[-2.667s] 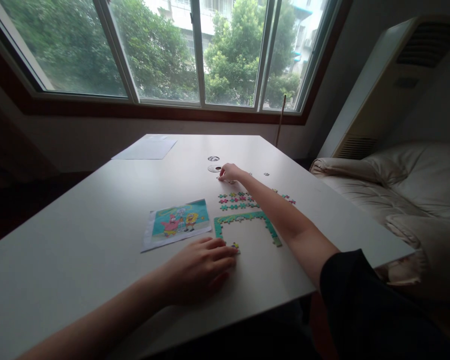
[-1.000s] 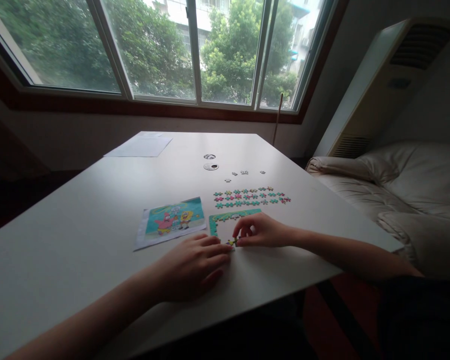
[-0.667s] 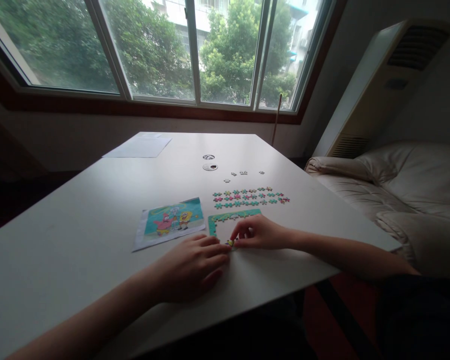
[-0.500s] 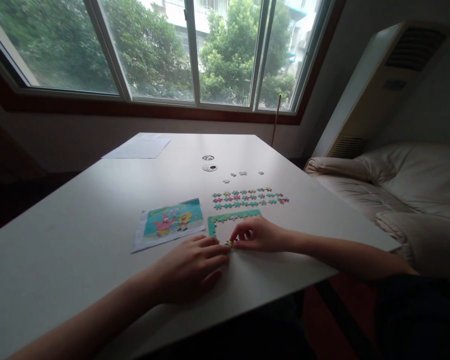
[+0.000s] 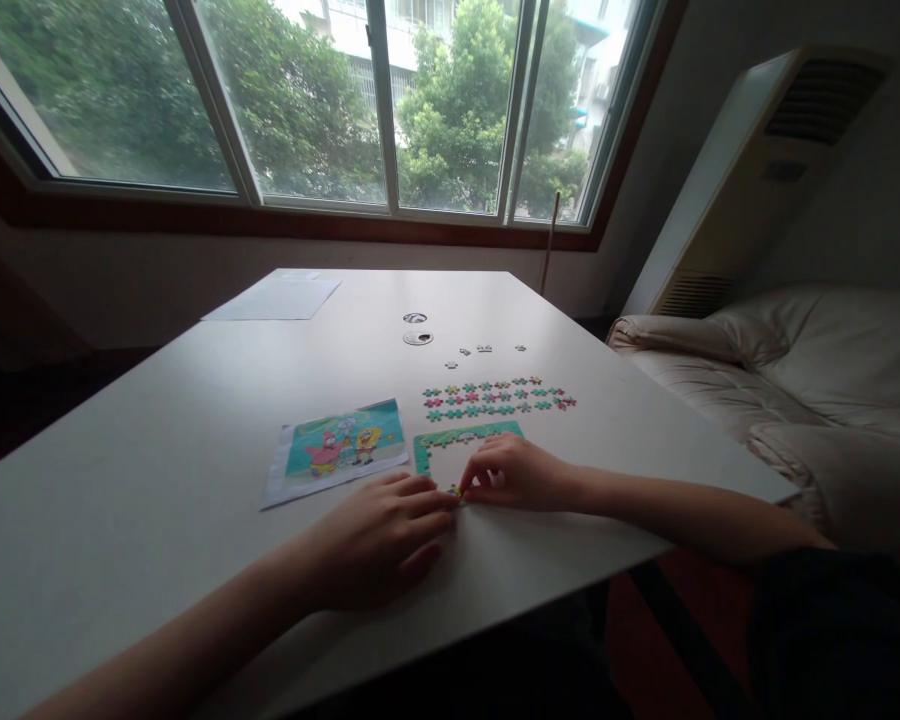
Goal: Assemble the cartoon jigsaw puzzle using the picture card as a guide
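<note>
A partly joined jigsaw puzzle [image 5: 422, 455] lies on the white table, its teal border framing a bare middle. My right hand [image 5: 521, 472] is at its near edge, thumb and fingers pinched on a small puzzle piece [image 5: 456, 491] with yellow on it. My left hand [image 5: 390, 525] rests palm down, fingers stretched out, with the fingertips touching the near border beside that piece. The fingers hide much of the puzzle's near and right sides. To the left lies a printed cartoon picture [image 5: 345, 442] on a paper sheet.
Loose puzzle pieces [image 5: 487, 398] lie in rows beyond the puzzle, with several grey-looking pieces [image 5: 484, 349] farther back. Two round flat items [image 5: 418, 338] are near the table's middle. Papers [image 5: 274, 298] lie at the far left corner. A sofa [image 5: 832, 370] stands at the right.
My right hand's fingertips have shifted slightly left and down at the puzzle's near edge, still pinching. The left hand stays nearly in place. The whole view has moved a little.
</note>
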Motion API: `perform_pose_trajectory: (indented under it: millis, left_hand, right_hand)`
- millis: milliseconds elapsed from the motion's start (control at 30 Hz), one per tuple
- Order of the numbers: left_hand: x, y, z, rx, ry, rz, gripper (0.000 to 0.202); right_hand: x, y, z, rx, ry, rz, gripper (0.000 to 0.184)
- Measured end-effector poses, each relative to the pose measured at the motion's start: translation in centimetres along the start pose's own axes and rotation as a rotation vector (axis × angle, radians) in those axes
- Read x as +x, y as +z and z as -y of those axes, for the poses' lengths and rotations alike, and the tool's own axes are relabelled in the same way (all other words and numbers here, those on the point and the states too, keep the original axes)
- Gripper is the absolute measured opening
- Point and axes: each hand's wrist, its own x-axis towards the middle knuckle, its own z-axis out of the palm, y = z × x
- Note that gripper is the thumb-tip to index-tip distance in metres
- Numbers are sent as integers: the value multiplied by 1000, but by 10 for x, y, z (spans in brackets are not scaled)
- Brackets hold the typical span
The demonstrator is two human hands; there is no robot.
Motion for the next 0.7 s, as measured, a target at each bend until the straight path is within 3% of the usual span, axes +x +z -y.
perform_pose_trajectory:
  millis: [700]
  left_hand:
    - [1, 3, 1, -17, -36, 19, 21]
  right_hand:
    - [1, -3, -5, 17, -5, 56, 14]
